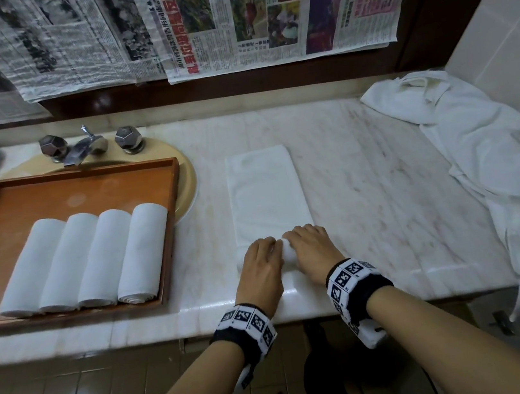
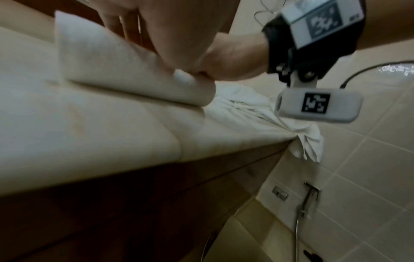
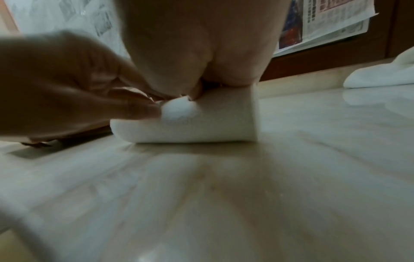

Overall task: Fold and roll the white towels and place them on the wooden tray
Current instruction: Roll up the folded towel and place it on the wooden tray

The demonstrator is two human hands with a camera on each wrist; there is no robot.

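Head view. A marble vanity counter (image 1: 364, 161) beneath newspaper-covered glass; the wooden tray (image 1: 169, 230) sits over the basin with four rolled towels (image 1: 86, 260) side by side, and a heap of unfolded white linen (image 1: 480, 143) lies at far right. The folded towel (image 1: 264, 189) lies lengthwise, its near end turned into a small roll under the left hand (image 1: 262, 264) and right hand (image 1: 313, 249), fingers curled over it.

Left wrist view. The fingers (image 2: 143, 26) press the roll (image 2: 134, 76) down near the counter edge; keep this pressure even.

Right wrist view. The fingertips (image 3: 145, 109) tuck the core (image 3: 179, 113): a tight, square start should keep the side edges aligned as rolling proceeds away from the body.
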